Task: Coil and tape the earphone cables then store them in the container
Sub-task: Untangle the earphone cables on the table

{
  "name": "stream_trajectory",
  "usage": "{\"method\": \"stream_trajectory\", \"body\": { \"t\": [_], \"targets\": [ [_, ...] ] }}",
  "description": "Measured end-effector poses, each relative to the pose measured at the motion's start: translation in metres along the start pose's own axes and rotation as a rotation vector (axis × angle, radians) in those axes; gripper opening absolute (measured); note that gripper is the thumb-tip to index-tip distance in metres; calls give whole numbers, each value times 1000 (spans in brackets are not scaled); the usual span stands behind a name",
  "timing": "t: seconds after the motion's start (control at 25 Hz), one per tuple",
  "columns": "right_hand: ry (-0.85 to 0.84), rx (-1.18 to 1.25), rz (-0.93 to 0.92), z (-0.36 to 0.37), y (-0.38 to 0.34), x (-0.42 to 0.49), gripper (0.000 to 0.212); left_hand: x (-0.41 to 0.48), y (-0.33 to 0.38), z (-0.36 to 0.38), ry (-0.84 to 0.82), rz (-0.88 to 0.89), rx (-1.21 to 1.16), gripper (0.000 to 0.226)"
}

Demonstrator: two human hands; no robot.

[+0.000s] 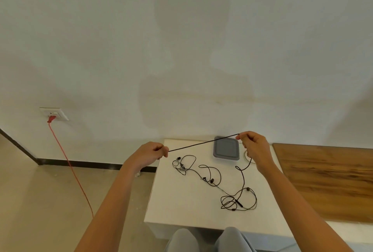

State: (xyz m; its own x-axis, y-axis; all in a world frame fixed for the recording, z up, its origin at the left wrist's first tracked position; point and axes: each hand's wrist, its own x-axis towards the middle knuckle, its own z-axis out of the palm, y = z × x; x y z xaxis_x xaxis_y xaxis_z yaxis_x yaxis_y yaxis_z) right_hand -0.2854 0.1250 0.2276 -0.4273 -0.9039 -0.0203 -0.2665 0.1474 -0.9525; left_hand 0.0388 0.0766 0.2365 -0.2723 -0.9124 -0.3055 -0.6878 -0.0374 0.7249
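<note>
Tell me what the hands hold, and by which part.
A black earphone cable, taut between both hands: the left hand pinches one end of the stretch, the right hand the other; slack trails onto the table.

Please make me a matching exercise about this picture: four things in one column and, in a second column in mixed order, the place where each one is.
Things:
1. red cord
2. grey container
3. straight black cable
4. wooden board

Places:
A. pulled tight between the left hand and the right hand
B. at the far edge of the white table
C. plugged into the wall socket
D. to the right of that table

Pairs: 1-C; 2-B; 3-A; 4-D
</note>
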Motion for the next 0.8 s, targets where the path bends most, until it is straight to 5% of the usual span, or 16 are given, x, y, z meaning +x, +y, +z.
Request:
{"method": "stream_trajectory", "body": {
  "t": [0.2,0.44,0.8],
  "targets": [
    [-432,-77,-82,23,-30,-20,16,-6,22,6,-249,-32,328,68],
    [-635,-222,-200,57,-52,-34,11,-9,59,57,-314,211,-421,40],
    [-594,-131,-61,7,-22,-18,15,-1,8,4,166,207,38,30]
  ]
}}
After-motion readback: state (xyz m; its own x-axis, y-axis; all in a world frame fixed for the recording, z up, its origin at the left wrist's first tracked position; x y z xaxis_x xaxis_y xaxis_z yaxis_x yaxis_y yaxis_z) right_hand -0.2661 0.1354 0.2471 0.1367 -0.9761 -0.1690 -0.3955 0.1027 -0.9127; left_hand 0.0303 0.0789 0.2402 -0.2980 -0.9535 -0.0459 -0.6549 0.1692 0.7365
